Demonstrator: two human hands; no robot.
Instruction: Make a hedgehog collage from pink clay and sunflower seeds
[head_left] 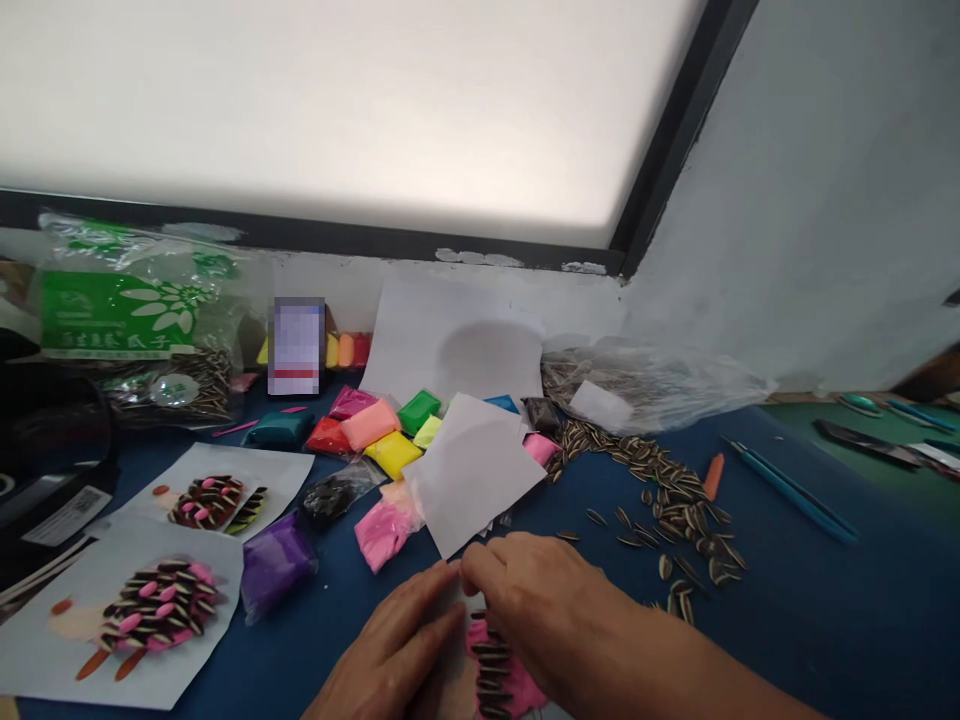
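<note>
At the bottom centre lies a piece of pink clay [526, 688] with a row of striped sunflower seeds [493, 665] stuck in it, partly cut off by the frame. My right hand [551, 610] is over its upper end, fingers curled together in a pinch; whatever is between the fingertips is hidden. Along the left side of the clay my left hand [394, 640] rests with fingers stretched out, its fingertips close to the right hand's. A loose pile of sunflower seeds [652, 455] spreads to the right of my hands.
Two sheets with seed-and-clay hedgehogs [161, 605] [206, 500] lie left. Wrapped clay packs, including a purple one [277, 562], surround white paper [480, 470]. Blue tweezers [795, 490] and an orange stick [714, 476] lie right. Seed bags [142, 320] [645, 385] and a phone [296, 345] stand behind.
</note>
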